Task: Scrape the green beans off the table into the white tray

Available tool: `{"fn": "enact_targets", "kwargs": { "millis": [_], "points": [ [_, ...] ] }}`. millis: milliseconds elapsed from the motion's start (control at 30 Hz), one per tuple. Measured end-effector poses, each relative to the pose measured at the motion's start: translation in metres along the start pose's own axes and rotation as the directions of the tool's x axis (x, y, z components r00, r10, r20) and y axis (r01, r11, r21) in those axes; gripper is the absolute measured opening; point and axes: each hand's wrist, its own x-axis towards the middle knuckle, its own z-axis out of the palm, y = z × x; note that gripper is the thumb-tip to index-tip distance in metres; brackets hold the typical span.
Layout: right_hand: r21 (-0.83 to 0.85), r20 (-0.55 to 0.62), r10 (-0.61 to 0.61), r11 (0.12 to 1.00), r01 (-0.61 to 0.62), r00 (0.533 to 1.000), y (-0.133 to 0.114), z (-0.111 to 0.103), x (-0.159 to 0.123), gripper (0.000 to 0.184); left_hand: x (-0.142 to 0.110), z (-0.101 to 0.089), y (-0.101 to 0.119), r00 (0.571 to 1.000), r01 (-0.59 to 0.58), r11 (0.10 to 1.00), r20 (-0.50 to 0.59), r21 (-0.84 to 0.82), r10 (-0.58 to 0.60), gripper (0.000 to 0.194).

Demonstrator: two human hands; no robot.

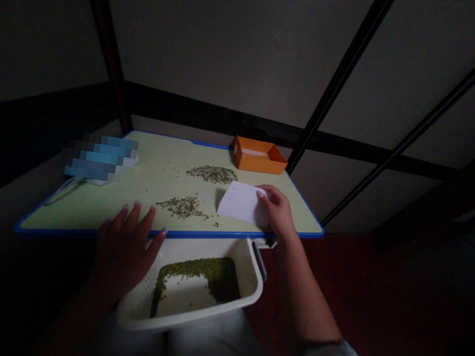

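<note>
Pixelation hides an object (101, 158) by the tabletop's (87, 207) left edge. Your right hand (275, 209) pinches a white card (240, 201) near the front edge, covering its right end, beside scattered green grains (182, 207). Your left hand (125, 247), fingers spread wide, hides part of the bin (196, 318). An orange box (260, 165) occupies the far right corner.

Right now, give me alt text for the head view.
A person's right hand holds a white card at a table strewn with two patches of small green grains, left hand at the near edge. Below that edge, a white tub holds more grains; an orange box stands behind.
</note>
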Motion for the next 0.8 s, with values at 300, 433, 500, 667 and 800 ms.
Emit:
{"fn": "enact_targets", "kwargs": {
  "millis": [300,433,500,667,800],
  "points": [
    [-0.023,0.011,-0.028,0.999,0.028,1.000,-0.008,-0.002,-0.002,0.027,-0.001,0.002,0.000,1.000,-0.006,1.000,-0.009,-0.008,0.006,0.073],
    [-0.038,0.015,-0.029,0.999,0.029,0.999,-0.009,-0.001,-0.004,0.026,0.000,0.001,0.000,1.000,0.001,1.000,-0.007,-0.010,-0.002,0.072],
    [-0.040,0.014,-0.026,0.999,0.026,1.000,-0.008,0.001,-0.004,0.026,0.000,0.001,0.000,1.000,0.002,1.000,-0.005,-0.012,-0.002,0.071],
    [-0.031,0.010,-0.016,0.999,0.016,1.000,-0.005,0.006,-0.003,0.025,0.000,-0.002,0.002,1.000,0.011,1.000,0.005,-0.018,-0.011,0.070],
    [-0.018,0.025,-0.012,1.000,0.013,1.000,-0.004,0.010,-0.001,0.026,0.001,-0.003,0.002,1.000,0.018,1.000,0.018,-0.014,-0.018,0.069]
  ]
}}
